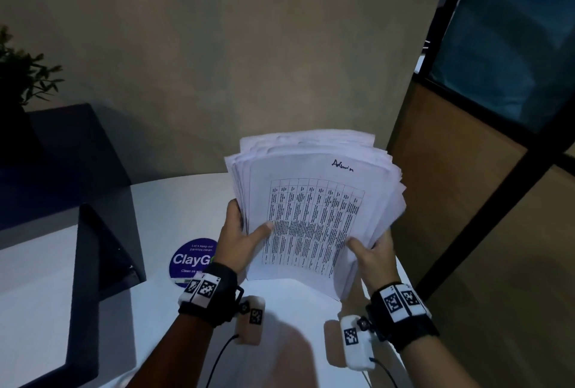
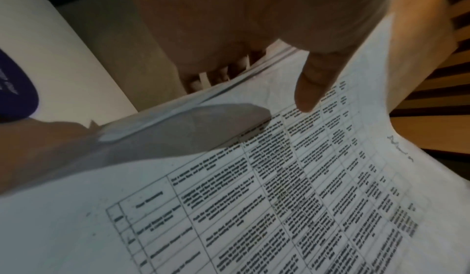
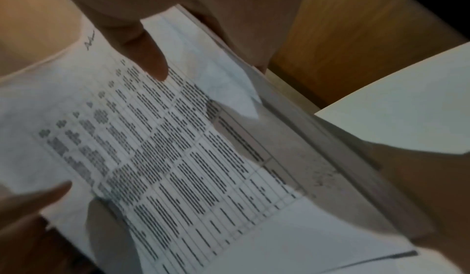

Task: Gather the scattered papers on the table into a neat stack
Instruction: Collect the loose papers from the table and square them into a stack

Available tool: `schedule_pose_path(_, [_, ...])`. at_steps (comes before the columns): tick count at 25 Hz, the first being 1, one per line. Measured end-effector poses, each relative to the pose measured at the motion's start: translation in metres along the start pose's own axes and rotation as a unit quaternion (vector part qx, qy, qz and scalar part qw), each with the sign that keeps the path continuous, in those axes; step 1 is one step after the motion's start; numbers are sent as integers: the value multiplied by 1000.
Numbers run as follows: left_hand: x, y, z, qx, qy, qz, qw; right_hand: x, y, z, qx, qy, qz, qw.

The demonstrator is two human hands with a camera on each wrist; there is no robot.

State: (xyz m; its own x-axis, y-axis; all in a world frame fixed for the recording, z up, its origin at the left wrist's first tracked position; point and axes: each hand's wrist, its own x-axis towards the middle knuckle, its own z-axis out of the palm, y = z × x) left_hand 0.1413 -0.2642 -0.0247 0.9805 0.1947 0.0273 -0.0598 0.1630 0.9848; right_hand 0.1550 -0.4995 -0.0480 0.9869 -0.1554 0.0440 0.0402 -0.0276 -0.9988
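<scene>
A white table [image 1: 174, 201] is standing by the wall [image 1: 249, 45]. Over it, a pile of papers [image 1: 311, 216] is being held in the air, its long side running away from the person and its top end pointing at the wall. Its edges are sticking out unevenly. The left hand [image 1: 236, 241] is gripping its left side and the right hand [image 1: 376, 254] its right side, thumbs on top.
</scene>
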Motion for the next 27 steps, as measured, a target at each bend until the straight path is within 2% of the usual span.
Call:
schedule_pose_path(3, [4, 2, 5, 84, 2, 17, 996, 4, 5, 2, -7, -24, 13, 1000])
schedule_pose_path(6, [5, -3, 12, 154, 32, 18, 987, 4, -1, 4, -23, -11, 5, 1000])
schedule_pose_path(8, [2, 2, 14, 148, 80, 40, 985, 6, -20, -3, -53, -4, -32, 998])
schedule_pose_path(10, [0, 22, 8, 210, 169, 110, 957, 12, -48, -13, -131, -24, -127, 983])
schedule_pose_path(11, [3, 34, 1, 280, 190, 158, 927, 17, -63, -16, -212, -43, -193, 957])
schedule_pose_path(12, [5, 45, -6, 353, 181, 191, 898, 22, -78, -17, -306, -65, -250, 916])
schedule_pose_path(13, [6, 58, -12, 398, 145, 198, 884, 26, -92, -18, -388, -89, -297, 868])
schedule_pose_path(14, [8, 66, -17, 394, 93, 188, 895, 29, -103, -17, -451, -119, -331, 820])
schedule_pose_path(15, [8, 71, -20, 355, 35, 160, 921, 31, -111, -18, -487, -155, -350, 785])
schedule_pose_path(17, [5, 65, -24, 213, -45, 95, 971, 31, -122, -18, -517, -209, -341, 757])
schedule_pose_path(18, [2, 56, -26, 155, -64, 77, 983, 30, -122, -18, -526, -224, -333, 750])
schedule_pose_path(19, [-1, 47, -25, 133, -72, 66, 986, 30, -119, -18, -525, -236, -326, 749])
schedule_pose_path(21, [-7, 28, -23, 127, -57, 65, 988, 29, -107, -19, -499, -219, -323, 774])
schedule_pose_path(22, [-9, 20, -23, 111, -31, 61, 991, 31, -99, -24, -473, -174, -333, 797])
schedule_pose_path(23, [-8, 14, -26, 85, -6, 58, 995, 34, -87, -32, -450, -99, -332, 823])
schedule_pose_path(24, [-8, 10, -30, 55, 10, 54, 997, 37, -75, -42, -429, -5, -296, 854])
schedule_pose_path(25, [-8, 7, -37, 24, 19, 53, 998, 36, -65, -54, -376, 73, -225, 896])
schedule_pose_path(26, [-9, 6, -43, 1, 27, 49, 998, 33, -55, -63, -281, 110, -125, 945])
schedule_pose_path(27, [-10, 6, -49, -15, 36, 42, 998, 29, -47, -69, -163, 94, -38, 981])
